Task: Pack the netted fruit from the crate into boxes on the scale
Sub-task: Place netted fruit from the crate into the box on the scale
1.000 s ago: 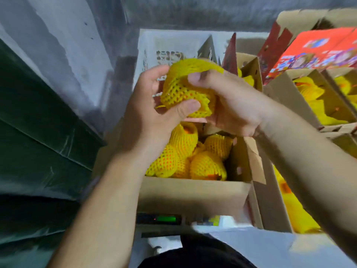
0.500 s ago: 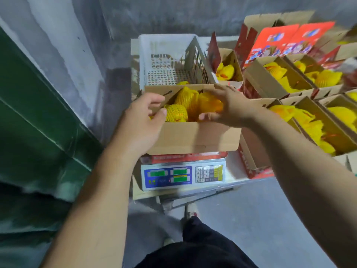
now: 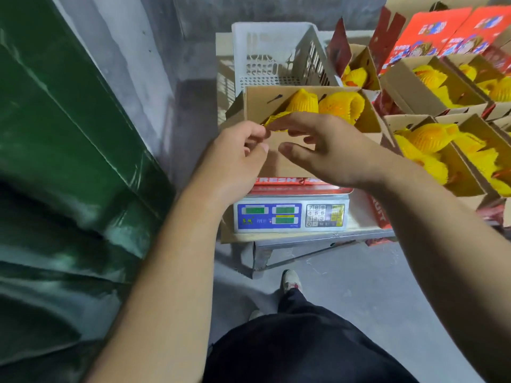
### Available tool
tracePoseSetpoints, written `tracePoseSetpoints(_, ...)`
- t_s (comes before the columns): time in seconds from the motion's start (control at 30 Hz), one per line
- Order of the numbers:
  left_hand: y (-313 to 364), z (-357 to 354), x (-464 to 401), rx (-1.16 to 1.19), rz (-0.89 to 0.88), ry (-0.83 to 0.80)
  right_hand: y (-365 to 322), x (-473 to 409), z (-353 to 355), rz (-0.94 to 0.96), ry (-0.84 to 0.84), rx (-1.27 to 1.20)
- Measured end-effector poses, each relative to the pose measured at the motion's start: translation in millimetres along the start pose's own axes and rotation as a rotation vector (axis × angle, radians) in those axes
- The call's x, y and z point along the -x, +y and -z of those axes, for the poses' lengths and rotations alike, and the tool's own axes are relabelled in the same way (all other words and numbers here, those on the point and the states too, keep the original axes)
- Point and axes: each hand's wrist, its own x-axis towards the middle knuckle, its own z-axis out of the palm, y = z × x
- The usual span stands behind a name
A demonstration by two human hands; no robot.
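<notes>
A brown cardboard box (image 3: 290,165) stands on the electronic scale (image 3: 290,215), holding several fruits in yellow foam nets (image 3: 341,105). Behind it sits the white plastic crate (image 3: 272,45), whose visible inside shows no fruit. My left hand (image 3: 237,156) hovers at the box's front left corner with fingers loosely curled and nothing visible in them. My right hand (image 3: 331,150) is in front of the box's near wall, fingers spread and relaxed, holding nothing. Its index finger lies over the tip of one net.
Several open boxes of netted fruit (image 3: 431,139) with red printed lids (image 3: 431,31) crowd the table to the right. A green tarp (image 3: 69,161) fills the left side beside a grey wall. My shoe (image 3: 290,280) is on the concrete floor below the scale table.
A second ago both hands held one netted fruit above the box. Since then it was set inside, and both hands have drawn back toward the near wall, empty.
</notes>
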Motion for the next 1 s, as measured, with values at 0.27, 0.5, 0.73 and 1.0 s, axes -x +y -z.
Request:
tracePoseSetpoints(0.27, -12, 10, 15, 0.053, -0.004, 0.032, -14, 6, -6, -0.001, -0.046, -0.084)
tracePoseSetpoints(0.5, -16, 11, 16, 0.094, -0.029, 0.002, -10, 10, -11, -0.033, -0.017, -0.156)
tracePoseSetpoints(0.73, -27, 9, 12, 0.108, -0.004, 0.019, 4, 13, -17, -0.056, 0.063, -0.243)
tracePoseSetpoints(1.0, -33, 5, 4, 0.16, 0.022, 0.047, 27, 6, -6, -0.138, 0.142, -0.255)
